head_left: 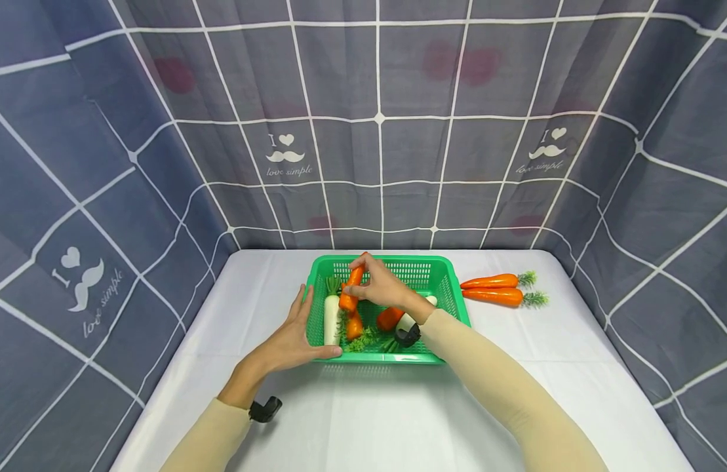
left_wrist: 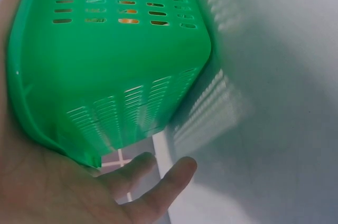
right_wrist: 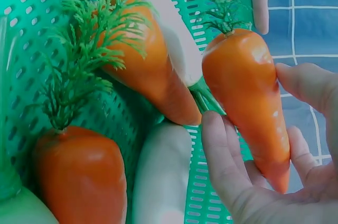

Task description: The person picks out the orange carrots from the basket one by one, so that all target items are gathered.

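My right hand [head_left: 383, 285] holds an orange carrot [right_wrist: 244, 84] between thumb and fingers, above the left part of a green plastic basket [head_left: 392, 358]. The carrot's leafy green top points away from the palm in the right wrist view. My left hand [head_left: 285, 344] rests against the basket's left side, fingers spread and straight, thumb along the front left corner. Inside, a white radish [head_left: 332, 321] lies along the left wall, beside another carrot [right_wrist: 145, 57]. Farther right are a third carrot [right_wrist: 82, 174] and more white vegetables [right_wrist: 163, 171], partly hidden by my right arm.
Two carrots with green tops, an upper one [head_left: 490, 282] and a lower one [head_left: 494, 297], lie on the white tabletop [head_left: 375, 419] right of the basket. A dark grid-patterned cloth [head_left: 339, 85] stands around the back and sides of the table.
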A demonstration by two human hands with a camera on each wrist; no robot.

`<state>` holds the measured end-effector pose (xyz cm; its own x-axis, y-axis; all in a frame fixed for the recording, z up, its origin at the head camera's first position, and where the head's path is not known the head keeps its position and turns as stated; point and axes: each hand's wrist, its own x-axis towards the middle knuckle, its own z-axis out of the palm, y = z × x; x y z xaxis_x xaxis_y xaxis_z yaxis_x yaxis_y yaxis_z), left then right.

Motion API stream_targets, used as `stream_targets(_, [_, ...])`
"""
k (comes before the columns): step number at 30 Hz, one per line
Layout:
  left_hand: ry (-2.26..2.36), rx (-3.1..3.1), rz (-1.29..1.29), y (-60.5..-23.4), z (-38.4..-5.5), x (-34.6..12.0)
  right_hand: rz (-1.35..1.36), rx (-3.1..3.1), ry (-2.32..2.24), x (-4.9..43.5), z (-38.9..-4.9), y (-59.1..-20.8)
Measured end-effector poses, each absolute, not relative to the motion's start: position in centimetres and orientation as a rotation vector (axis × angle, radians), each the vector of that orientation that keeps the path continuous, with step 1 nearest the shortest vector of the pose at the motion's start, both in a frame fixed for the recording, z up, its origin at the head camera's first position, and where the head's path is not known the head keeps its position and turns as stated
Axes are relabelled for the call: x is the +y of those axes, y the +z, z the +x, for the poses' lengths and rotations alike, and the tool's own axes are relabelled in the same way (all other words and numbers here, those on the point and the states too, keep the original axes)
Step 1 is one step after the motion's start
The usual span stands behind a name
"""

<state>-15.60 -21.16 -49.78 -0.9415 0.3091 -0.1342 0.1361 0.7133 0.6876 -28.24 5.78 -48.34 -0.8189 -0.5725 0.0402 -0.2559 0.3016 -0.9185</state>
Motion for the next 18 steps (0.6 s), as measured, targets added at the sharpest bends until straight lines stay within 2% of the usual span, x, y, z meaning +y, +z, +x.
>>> stream_targets(18, [1.066,2.68,0.338,-49.8,-15.4,-21.2,-0.741,2.312,-1.552,8.8,-28.1,-47.7])
